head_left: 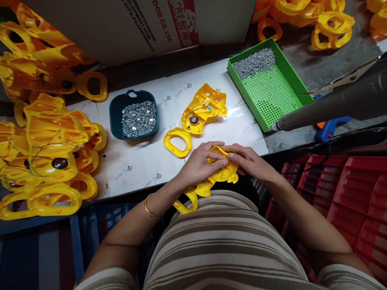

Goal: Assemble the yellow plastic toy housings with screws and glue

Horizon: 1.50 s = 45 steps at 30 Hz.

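Note:
Close to my body, at the table's near edge, I hold a yellow plastic shell half (225, 175) with a ring-shaped handle. My left hand (199, 164) lies across it, thumb and fingers pressed on its upper part. From the other side my right hand (249, 159) grips the shell's top right edge, its fingertips near the left thumb. Whatever small part may be between the fingertips is hidden. Just beyond, a second yellow shell half (201, 106) lies on the white sheet with its inside up, showing a round speaker, thin wires and a small circuit board.
A dark teal tray (113, 121) of small metal parts stands to the left, a green basket (290, 76) of screws to the right. Yellow shells (51, 133) are piled at the left. A grey tool body (332, 98) and scissors (347, 78) jut in from the right; a carton (223, 24) stands behind.

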Each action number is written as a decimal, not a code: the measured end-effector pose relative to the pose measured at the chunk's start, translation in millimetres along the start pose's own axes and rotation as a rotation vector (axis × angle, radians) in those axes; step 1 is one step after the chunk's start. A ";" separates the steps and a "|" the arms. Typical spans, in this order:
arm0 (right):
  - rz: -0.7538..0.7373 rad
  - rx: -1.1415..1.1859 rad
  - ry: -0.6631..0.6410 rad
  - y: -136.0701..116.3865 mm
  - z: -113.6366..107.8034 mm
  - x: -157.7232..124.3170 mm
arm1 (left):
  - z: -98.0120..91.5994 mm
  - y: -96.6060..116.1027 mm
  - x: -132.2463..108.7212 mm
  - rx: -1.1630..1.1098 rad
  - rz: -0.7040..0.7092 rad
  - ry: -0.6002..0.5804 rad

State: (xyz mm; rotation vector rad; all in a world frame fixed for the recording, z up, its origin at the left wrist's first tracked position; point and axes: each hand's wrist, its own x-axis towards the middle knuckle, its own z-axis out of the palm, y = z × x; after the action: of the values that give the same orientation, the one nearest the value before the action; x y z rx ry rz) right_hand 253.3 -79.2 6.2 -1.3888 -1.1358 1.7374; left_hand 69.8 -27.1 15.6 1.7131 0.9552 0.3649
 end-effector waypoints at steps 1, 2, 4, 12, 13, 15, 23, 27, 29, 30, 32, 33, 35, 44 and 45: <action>-0.010 -0.023 0.001 0.2 -0.6 0.0 | 0.9 -0.1 -0.1 0.024 0.014 0.006; -0.016 -0.038 0.000 0.5 -1.1 -0.1 | 1.6 0.0 -0.4 0.050 0.030 0.012; -0.020 -0.053 -0.011 1.2 -2.0 -0.3 | 2.8 0.5 -1.2 0.099 0.059 0.022; -0.090 -0.201 0.016 8.6 -4.1 0.4 | 9.2 0.8 -3.6 0.235 0.096 0.061; -0.102 -0.217 0.018 9.5 -4.5 0.8 | 10.0 1.0 -3.6 0.251 0.102 0.070; -0.116 -0.239 0.026 10.5 -5.3 1.7 | 11.0 1.6 -3.3 0.277 0.101 0.081; -0.089 -0.119 0.029 8.6 -3.0 4.2 | 6.6 0.2 -1.9 0.187 0.024 0.152; -0.061 -0.063 0.047 6.6 1.8 5.1 | 5.5 -3.6 -1.5 0.156 0.063 0.184; -0.013 -0.036 0.044 5.6 4.0 5.2 | 6.1 -6.9 -0.9 0.152 0.095 0.189; 0.016 -0.021 0.043 5.4 4.9 5.3 | 6.5 -8.6 -0.5 0.152 0.110 0.188; 0.061 0.010 0.046 5.8 6.4 5.7 | 6.5 -11.3 0.5 0.166 0.127 0.188; 0.070 0.026 0.047 6.2 6.9 6.1 | 5.9 -11.8 1.1 0.184 0.131 0.186; 0.061 0.062 0.038 7.1 7.3 7.4 | 3.0 -10.8 1.8 0.246 0.133 0.183; 0.066 0.133 0.037 3.9 1.1 15.9 | -10.4 -9.2 -6.7 0.547 0.297 0.291; 0.064 0.131 0.041 4.0 1.3 17.0 | -9.5 -12.0 -6.6 0.553 0.316 0.308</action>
State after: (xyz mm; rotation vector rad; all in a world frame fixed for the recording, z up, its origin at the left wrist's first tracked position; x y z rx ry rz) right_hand 248.1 -66.4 -4.6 -1.3870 -0.9480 1.7862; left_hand 54.4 -24.7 9.6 2.3749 1.0704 0.6272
